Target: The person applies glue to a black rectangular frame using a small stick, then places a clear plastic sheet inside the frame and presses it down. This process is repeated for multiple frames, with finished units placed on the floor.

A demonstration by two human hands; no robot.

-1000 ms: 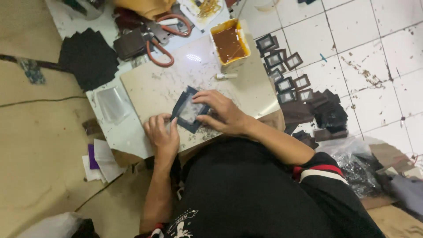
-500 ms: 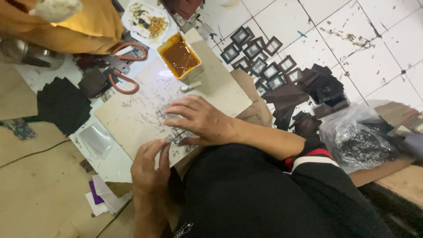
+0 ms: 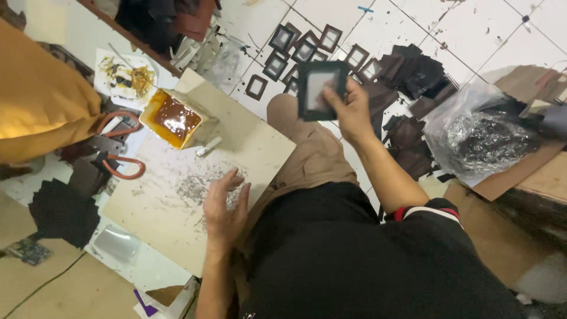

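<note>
We see the right hand [image 3: 353,112] raised over the tiled floor [image 3: 236,23], its fingers closed on the right edge of a dark square frame piece [image 3: 319,90] with a pale grey window in its middle. The piece is held off the work board [image 3: 177,195], out past the board's far right corner, above the bent knee in tan trousers [image 3: 307,153]. Just beyond it, on the floor, we make out a cluster of similar small dark frames [image 3: 295,50] laid in rows, and to their right a heap of dark brown cut pieces [image 3: 413,82].

The left hand [image 3: 226,204] lies flat on the board near its right edge, palm down, fingers spread and holding nothing, resting among fine grey shavings [image 3: 201,180].

At the board's far edge we see a yellow tub of brown glue [image 3: 171,118], with a small white stick [image 3: 209,146] lying just beside it. Off the board's left edge lie scissors with red-orange handles [image 3: 121,145] and a stack of black cut pieces [image 3: 62,212]. A clear plastic bag of dark scraps [image 3: 484,133] sits well apart on the right, on brown cardboard [image 3: 520,171].
</note>
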